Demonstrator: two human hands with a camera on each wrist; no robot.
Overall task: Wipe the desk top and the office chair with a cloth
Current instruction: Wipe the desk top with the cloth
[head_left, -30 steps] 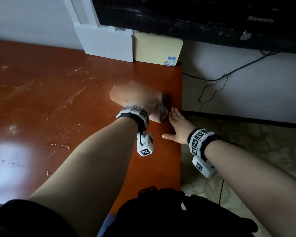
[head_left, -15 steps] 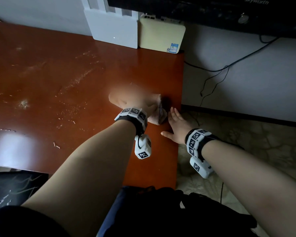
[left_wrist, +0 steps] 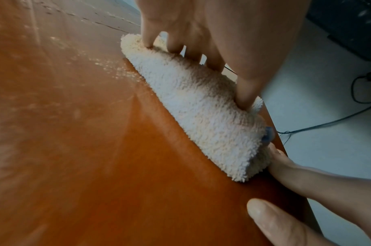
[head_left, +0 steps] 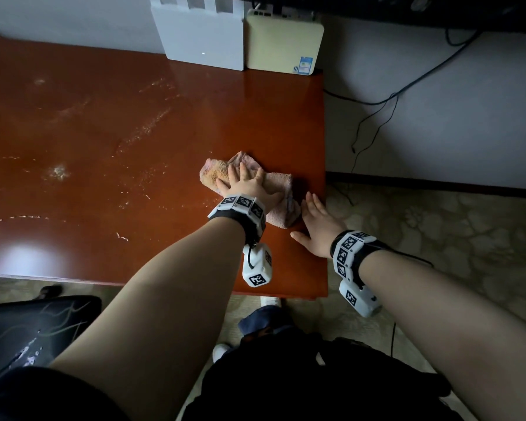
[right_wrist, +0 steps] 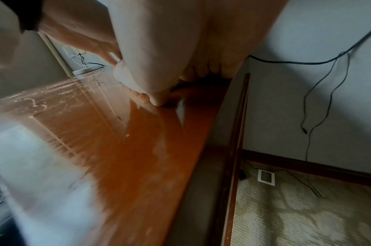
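Desk top (head_left: 134, 132), cloth (head_left: 278, 185) under left grip (head_left: 249, 189)

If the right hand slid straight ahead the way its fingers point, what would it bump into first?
Probably the cloth. The right hand lies flat on the desk top near its right edge, fingers pointing forward and slightly left. In the left wrist view its fingertips already sit at the cloth's edge, under the left hand.

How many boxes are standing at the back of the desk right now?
2. A white box stands against the wall at the desk's far edge; a cream box stands right beside it, at the far right corner.
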